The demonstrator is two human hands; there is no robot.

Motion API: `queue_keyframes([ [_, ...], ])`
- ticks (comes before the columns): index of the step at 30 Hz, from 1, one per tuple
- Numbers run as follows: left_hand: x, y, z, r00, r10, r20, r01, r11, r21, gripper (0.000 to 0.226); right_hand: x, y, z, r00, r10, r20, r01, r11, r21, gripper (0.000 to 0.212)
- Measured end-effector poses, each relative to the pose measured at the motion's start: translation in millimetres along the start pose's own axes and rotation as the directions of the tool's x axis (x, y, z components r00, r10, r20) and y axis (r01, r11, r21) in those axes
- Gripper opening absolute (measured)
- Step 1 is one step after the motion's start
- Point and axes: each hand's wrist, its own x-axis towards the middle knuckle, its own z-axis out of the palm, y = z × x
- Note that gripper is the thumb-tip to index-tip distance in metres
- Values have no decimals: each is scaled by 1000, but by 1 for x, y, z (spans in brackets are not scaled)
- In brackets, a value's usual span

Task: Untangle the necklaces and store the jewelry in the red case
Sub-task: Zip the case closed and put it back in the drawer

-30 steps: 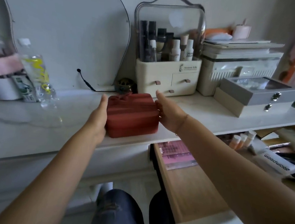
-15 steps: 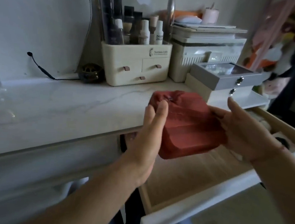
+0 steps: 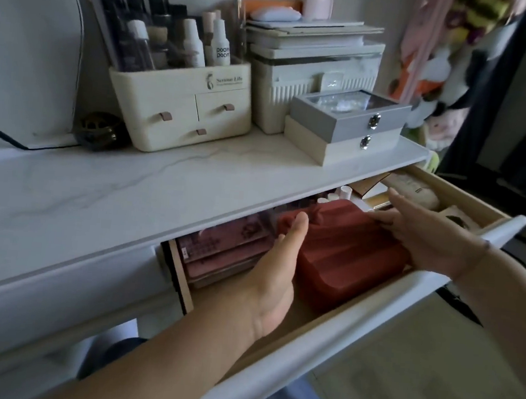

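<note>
Red case sits in the open drawer. Its far end is in shadow under the tabletop edge, and the left hand covers its left side. It is a ribbed, rounded box with a bow-like knot on the closed lid. The left fingers lie straight and together against its left side. The right hand touches its right edge, fingers straight and slightly spread. Pink packets are stacked left of it in the drawer.
</note>
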Motion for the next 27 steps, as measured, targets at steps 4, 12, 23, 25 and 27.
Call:
queue_keyframes([
  [4, 0, -5, -1, 999, -32, 41, 29, 997, 71, 93, 7, 0, -4, 997, 48, -66, -54, 995, -79, 67],
  [12, -12, -5, -14, 998, 47, 45, -56, 976, 211, 40, 13, 6, 4, 986, 58, -155, -101, 953, -284, 71],
  [23, -62, 16, -34, 974, -115, 194, -180, 124, 976, 129, -47, 36, 38, 949, -227, 219, 251, 120, -961, 118],
  [25, -68, 16, -36, 971, -131, 200, -192, 70, 979, 125, -44, 42, 39, 937, -274, 218, 250, 86, -964, 118],
  [27, -71, 17, -37, 971, -73, 227, -226, 26, 974, 117, -38, 44, 43, 913, -349, 210, 256, 91, -962, 118],
])
